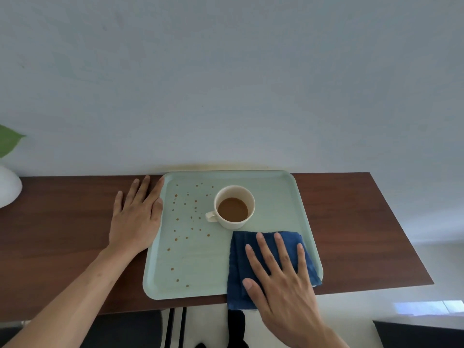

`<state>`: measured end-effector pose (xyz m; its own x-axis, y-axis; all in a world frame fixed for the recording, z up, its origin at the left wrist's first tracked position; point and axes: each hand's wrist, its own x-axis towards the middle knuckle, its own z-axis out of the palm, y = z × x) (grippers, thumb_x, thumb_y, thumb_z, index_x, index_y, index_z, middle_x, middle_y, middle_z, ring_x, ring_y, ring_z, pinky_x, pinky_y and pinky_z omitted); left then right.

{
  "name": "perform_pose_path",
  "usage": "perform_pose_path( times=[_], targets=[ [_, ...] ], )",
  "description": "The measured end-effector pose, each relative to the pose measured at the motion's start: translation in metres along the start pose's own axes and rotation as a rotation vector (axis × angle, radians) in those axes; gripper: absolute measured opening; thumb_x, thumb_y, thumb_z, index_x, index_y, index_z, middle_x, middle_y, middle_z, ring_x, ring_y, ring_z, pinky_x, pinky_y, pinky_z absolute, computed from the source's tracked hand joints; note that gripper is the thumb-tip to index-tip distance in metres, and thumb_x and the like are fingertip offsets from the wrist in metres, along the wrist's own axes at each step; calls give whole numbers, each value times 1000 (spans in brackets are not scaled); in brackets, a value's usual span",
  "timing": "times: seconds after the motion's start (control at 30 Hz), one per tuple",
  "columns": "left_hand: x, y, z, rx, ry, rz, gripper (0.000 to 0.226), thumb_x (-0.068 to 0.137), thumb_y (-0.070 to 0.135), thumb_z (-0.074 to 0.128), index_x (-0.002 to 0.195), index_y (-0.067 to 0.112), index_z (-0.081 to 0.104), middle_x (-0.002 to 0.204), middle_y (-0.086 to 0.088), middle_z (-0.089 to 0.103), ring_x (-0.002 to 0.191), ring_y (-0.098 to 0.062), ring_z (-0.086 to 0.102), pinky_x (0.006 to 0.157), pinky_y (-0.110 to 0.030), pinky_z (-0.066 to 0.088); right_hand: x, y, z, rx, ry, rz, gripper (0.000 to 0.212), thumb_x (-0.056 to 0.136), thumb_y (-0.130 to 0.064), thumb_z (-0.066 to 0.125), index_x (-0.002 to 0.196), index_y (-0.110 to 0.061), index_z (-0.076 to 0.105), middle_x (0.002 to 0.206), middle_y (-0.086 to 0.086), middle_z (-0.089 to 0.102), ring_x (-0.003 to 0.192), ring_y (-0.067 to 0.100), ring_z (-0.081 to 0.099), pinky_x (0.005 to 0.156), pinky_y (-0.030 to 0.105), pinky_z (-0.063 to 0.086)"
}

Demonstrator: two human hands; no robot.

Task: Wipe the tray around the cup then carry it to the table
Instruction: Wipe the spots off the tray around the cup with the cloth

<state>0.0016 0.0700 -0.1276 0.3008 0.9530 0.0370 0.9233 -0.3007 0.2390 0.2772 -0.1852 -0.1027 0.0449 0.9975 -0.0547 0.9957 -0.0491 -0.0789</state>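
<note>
**Layout on the shelf**

The tray point(288, 204) is being borne by the shelf point(351, 222), against the wall. The cup point(234, 207) is standing on its far middle; the cloth point(251, 249) is lying before the cup, overhanging the near right edge.

Dark brown wood-grain shelf point(351, 222) against the pale wall, narrow, running left to right in front of me. Directly on it: pale green tray point(281, 212), roughly centred, near edge just over the shelf's front edge. My left hand point(136, 217) flat on the wood, fingers straight, touching the tray's left rim. White rounded vase point(7, 187) at the far left, cut off by the frame, well apart from the tray.
</note>
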Motion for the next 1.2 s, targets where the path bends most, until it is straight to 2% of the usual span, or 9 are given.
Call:
perform_pose_path(
  times=[0.23,0.47,0.7,0.83,0.97,1.2],
  targets=[
    [-1,1,-2,-7,-9,-1,59,105,48,4,164,47,3,175,6,10,162,-14,-1,130,-49,1,15,-53,6,36,-19,-94,66,106,-68,30,164,-34,30,174,0,21,159,45,12,115,81,20],
    [0,0,-2,-2,-12,1,59,105,48,4,164,47,2,175,6,10,162,-14,-1,130,-50,1,35,-105,2,83,-43,-150,67,105,-72,27,160,-34,37,172,2,27,157,49,15,111,84,20],
    [-1,0,-2,9,6,13,58,106,46,5,164,46,2,175,4,12,162,-16,1,130,-51,3,46,-139,0,107,-44,-196,62,105,-70,27,158,-40,37,173,-3,24,156,54,8,109,88,16],
    [-1,-1,-1,8,7,16,58,107,46,6,164,46,3,175,3,13,162,-16,2,130,-51,4,47,-139,0,116,-24,-188,62,106,-71,25,158,-40,38,173,-3,26,157,52,8,110,87,8],
    [-1,0,-2,3,6,9,58,106,47,5,164,46,4,175,4,12,162,-16,1,130,-50,3,41,-125,1,111,-44,-185,61,106,-71,26,157,-40,38,173,-4,26,159,46,10,111,87,9],
    [-2,-2,-1,-13,-4,6,58,105,49,3,163,48,3,175,6,10,162,-14,0,130,-50,2,21,-75,2,58,-45,-150,61,105,-71,30,158,-41,39,172,-5,28,159,39,18,114,77,13]
  ],
)
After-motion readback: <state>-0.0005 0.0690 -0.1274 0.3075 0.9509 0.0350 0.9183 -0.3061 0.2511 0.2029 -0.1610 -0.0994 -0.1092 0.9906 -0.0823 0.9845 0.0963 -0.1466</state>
